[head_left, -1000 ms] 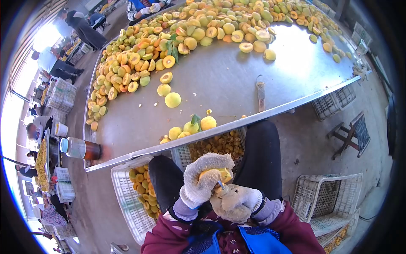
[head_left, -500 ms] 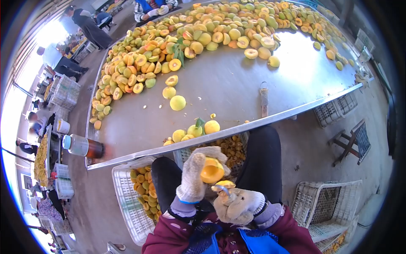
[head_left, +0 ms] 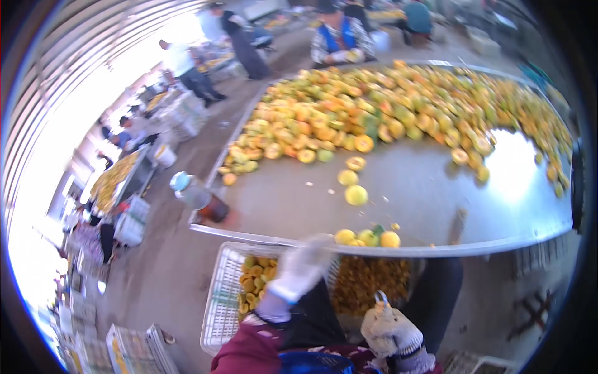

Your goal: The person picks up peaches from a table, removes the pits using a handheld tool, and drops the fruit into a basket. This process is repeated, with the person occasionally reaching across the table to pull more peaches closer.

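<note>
My right hand (head_left: pixel 387 329), in a knitted glove, is closed over my lap around a small tool with a curved metal loop (head_left: pixel 381 298) sticking up. My gloved left hand (head_left: pixel 303 268) is smeared by motion just below the table's front edge, beside the white crate (head_left: pixel 215 299) of yellow peach halves (head_left: pixel 252 283). Whether it holds anything does not show. Between my knees stands a container of brown pits and scraps (head_left: pixel 367 283). On the table edge above lie a few peaches (head_left: pixel 390 239) with a green leaf.
A big heap of halved peaches (head_left: pixel 398 106) covers the far side of the metal table (head_left: pixel 286 193). A bottle of dark liquid (head_left: pixel 212 209) stands at the left corner. A tool with a wrapped handle (head_left: pixel 458 225) lies at right. A person (head_left: pixel 336 40) sits opposite.
My hands have parted: the left went toward the left crate, the right dropped to my lap with the tool. The peach half is gone from my left palm. The view has turned left and up.
</note>
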A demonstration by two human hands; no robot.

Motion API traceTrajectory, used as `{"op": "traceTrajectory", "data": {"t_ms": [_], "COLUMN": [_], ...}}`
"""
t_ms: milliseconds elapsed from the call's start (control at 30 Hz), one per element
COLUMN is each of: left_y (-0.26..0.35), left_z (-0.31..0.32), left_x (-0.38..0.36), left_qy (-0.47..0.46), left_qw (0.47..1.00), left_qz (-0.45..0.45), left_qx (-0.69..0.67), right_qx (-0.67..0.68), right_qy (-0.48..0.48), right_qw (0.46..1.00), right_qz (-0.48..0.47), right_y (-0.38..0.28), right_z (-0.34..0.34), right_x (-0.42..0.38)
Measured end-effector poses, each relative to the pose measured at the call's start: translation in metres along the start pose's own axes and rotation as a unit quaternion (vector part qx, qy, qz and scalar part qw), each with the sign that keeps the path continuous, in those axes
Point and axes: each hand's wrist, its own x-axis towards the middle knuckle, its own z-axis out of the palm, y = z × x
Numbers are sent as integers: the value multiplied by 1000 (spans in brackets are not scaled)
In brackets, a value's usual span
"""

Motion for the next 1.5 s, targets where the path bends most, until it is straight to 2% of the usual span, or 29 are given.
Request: {"op": "traceTrajectory", "data": {"t_ms": [67, 100, 133, 167, 200, 267, 333, 467, 600, 700, 733, 767, 800, 833, 867, 900, 933, 967, 1000, 1067, 1100, 1133, 1167, 1200, 1233, 1333, 1367, 1400, 1500], "left_y": [31, 25, 41, 39, 24, 23, 21, -10, -14, -14, -15, -15, -15, 0, 17, 31, 45, 55, 57, 55, 53, 69, 67, 70, 69, 71, 69, 68, 78], "left_z": [48, 77, 94, 109, 127, 134, 137, 136, 130, 122, 114, 109, 106, 96, 86, 77, 68, 66, 75, 72, 69, 58, 50, 52, 51, 54, 54, 57, 67], "left_x": [31, 45, 63, 76, 88, 106, 116, 125, 121, 134, 135, 134, 127, 111, 95, 79, 62, 48, 29, 16, 12, 10, 9, 0, -5, -13, -17, -19, -24], "left_qy": [-220, -223, -271, -307, -351, -415, -304, -252, -277, -280, -274, -247, -251, -234, -210, -210, -289, -364, -313, -191, -181, -168, -189, -132, -117, -112, -109, -97, -58], "left_qw": [968, 956, 941, 929, 918, 893, 866, 870, 855, 882, 951, 936, 935, 908, 859, 858, 870, 872, 942, 975, 976, 920, 894, 882, 854, 835, 817, 811, 804], "left_qz": [78, 171, 175, 193, 161, -42, 23, 0, 60, 43, -81, -199, -201, -177, -148, -151, -157, -161, 4, 75, -84, -246, -226, -250, -251, -274, -263, -260, -273], "left_qx": [87, 83, 102, 72, 91, 167, 396, 425, 434, 377, 118, -150, -150, -300, -443, -443, -367, -286, -124, 90, -84, -253, -338, -377, -440, -464, -501, -515, -525], "right_qx": [4, 20, 39, -2, -42, -43, -39, -31, -68, -114, -140, -138, -191, -243, -242, -248, -254, -253, -299, -343, -305, -261, -210, -184, -178, -367, -389, -376, -473], "right_qy": [30, 22, 18, 43, 69, 75, 83, 62, 106, 138, 154, 157, 186, 213, 213, 206, 198, 198, 189, 183, 204, 235, 309, 225, 253, 287, 264, 288, 296], "right_qw": [998, 995, 991, 993, 991, 990, 989, 993, 988, 980, 975, 975, 956, 933, 934, 921, 905, 906, 890, 872, 883, 892, 910, 936, 937, 873, 873, 873, 826], "right_qz": [-60, -92, -124, -113, -104, -109, -114, -100, -90, -88, -80, -79, -120, -159, -157, -218, -279, -277, -289, -298, -293, -285, -180, -199, -161, -145, -128, -118, -77], "right_y": [2, 7, 10, 6, 2, 3, 5, 3, 3, -3, -5, -6, -6, -5, -2, 3, 8, 9, 10, 11, 12, 15, 6, 9, -3, 18, 14, 7, -5], "right_z": [7, 7, 7, 8, 9, 9, 4, -11, -10, -1, 4, 8, 13, 16, 14, 11, 9, 7, 3, 3, 5, 10, 22, 11, 35, 13, 18, 27, 38], "right_x": [-2, -1, -1, -2, -3, -4, -4, 2, 8, 4, 2, 2, 3, 4, 9, 16, 21, 23, 23, 24, 25, 22, 18, 17, 10, 20, 19, 16, 10]}}
